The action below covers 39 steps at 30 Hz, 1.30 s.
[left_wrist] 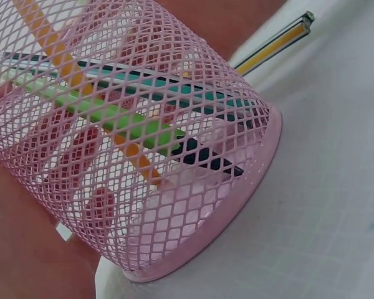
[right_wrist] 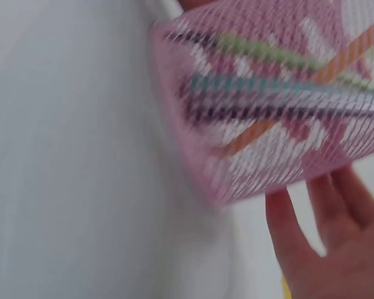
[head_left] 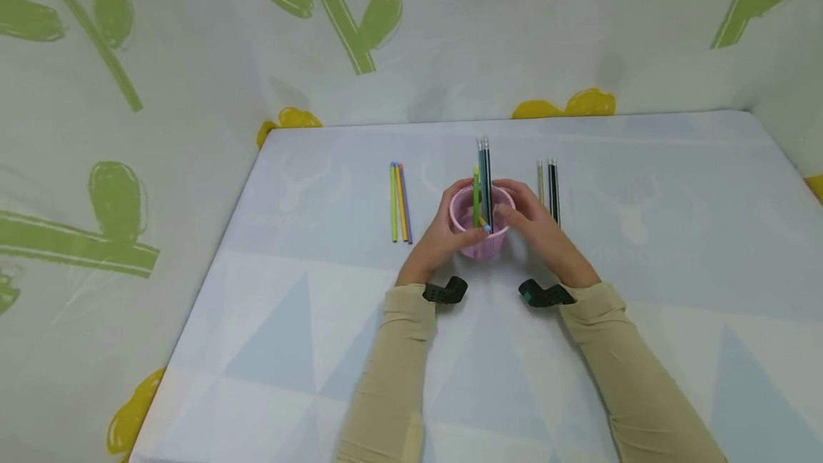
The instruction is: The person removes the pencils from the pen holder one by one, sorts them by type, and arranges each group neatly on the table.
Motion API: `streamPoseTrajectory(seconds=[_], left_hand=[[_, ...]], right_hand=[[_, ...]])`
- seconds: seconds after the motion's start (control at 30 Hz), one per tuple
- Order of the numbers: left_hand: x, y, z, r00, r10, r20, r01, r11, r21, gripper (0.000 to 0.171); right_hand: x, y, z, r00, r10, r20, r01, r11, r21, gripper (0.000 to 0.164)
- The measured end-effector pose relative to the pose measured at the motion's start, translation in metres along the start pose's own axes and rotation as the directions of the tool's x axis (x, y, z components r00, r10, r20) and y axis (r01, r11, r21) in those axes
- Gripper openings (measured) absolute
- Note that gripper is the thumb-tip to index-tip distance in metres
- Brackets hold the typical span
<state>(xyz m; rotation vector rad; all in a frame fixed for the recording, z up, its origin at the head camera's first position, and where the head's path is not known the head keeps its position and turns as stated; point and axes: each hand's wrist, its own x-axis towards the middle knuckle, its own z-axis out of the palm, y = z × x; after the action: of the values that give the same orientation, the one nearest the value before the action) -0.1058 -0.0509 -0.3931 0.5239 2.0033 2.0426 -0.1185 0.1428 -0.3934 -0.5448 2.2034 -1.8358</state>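
Observation:
Between both hands is a pink mesh pen holder (head_left: 482, 247), its base close over the table. My left hand (head_left: 442, 240) grips its left side, thumb along the near rim. On the other side, my right hand (head_left: 543, 228) holds it with the thumb at the rim; in the right wrist view its fingers (right_wrist: 287, 224) reach the mesh wall. Inside, a green pencil (left_wrist: 106, 115) leans beside teal-and-dark striped pencils (head_left: 482, 163), which stick up well above the rim. An orange pencil (left_wrist: 65, 65) slants across them, its blue end low at the near rim.
Left of the holder, a green pencil (head_left: 393, 202), an orange pencil (head_left: 402, 206) and a purple pencil (head_left: 406, 209) lie side by side. To the right lie a pale gold pencil (head_left: 540, 181) and dark striped pencils (head_left: 554, 188). A wall (head_left: 450, 56) borders the table's (head_left: 308, 234) far edge.

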Motion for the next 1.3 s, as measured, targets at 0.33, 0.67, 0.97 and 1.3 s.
streamPoseTrajectory(seconds=[0.33,0.67,0.97,1.3], left_hand=[[-0.001,-0.001,-0.001,1.000,0.014,0.020,-0.014,1.000,0.010,0.075],[-0.001,-0.001,-0.001,0.999,0.025,0.029,-0.026,0.999,0.021,0.076],[0.000,-0.001,0.000,1.000,-0.016,0.022,0.015,0.999,0.041,0.074],[-0.003,-0.001,-0.003,1.000,-0.016,0.018,0.015,0.999,0.035,0.073]], right_hand=[[0.010,-0.026,0.004,0.995,0.052,-0.082,-0.060,0.993,-0.099,0.051],[0.036,-0.017,-0.004,0.997,0.056,-0.050,-0.069,0.948,-0.311,0.044],[0.034,-0.027,-0.005,0.985,0.036,-0.171,-0.090,0.944,-0.317,0.044],[0.023,-0.047,-0.021,0.934,-0.149,-0.324,0.112,0.985,-0.130,0.030]])
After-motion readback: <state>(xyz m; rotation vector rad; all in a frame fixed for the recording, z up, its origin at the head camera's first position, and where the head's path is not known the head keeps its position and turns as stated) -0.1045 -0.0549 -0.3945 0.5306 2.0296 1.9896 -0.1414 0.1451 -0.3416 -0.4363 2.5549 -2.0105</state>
